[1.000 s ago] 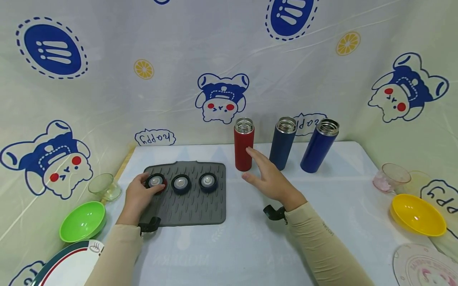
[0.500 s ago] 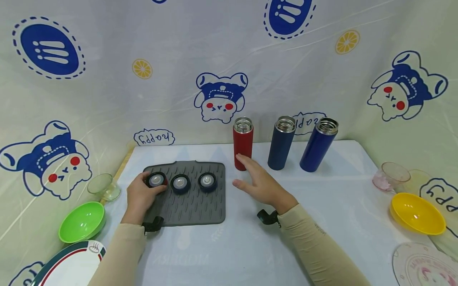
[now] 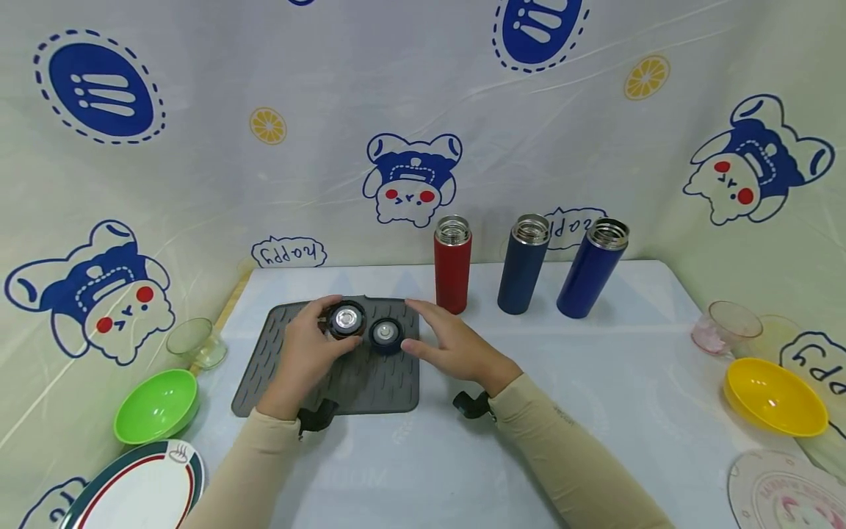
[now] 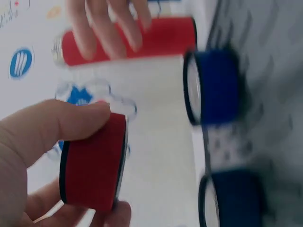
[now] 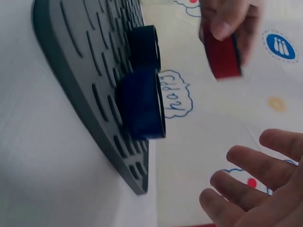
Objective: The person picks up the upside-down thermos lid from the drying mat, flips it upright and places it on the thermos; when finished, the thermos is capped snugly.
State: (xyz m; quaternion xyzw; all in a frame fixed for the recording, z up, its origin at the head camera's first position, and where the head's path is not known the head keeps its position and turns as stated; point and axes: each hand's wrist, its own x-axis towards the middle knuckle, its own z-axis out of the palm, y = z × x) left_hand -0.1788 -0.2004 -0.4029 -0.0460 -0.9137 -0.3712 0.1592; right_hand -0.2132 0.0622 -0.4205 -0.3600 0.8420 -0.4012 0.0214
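Red cap [image 4: 94,165] pinched in left hand [image 3: 305,360], mid-frame; right hand [image 3: 460,347] apart, fingers spread; darker blue cap [image 4: 239,198] cut off, left-wrist view's lower right

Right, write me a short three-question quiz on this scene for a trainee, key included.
1. Which hand grips the red lid?
2. How many blue lids rest on the gray mat? (A) one (B) two (C) three
3. True or false: the right hand is gripping the red bottle.

Key:
1. The left hand.
2. B.
3. False: the right hand grips nothing.
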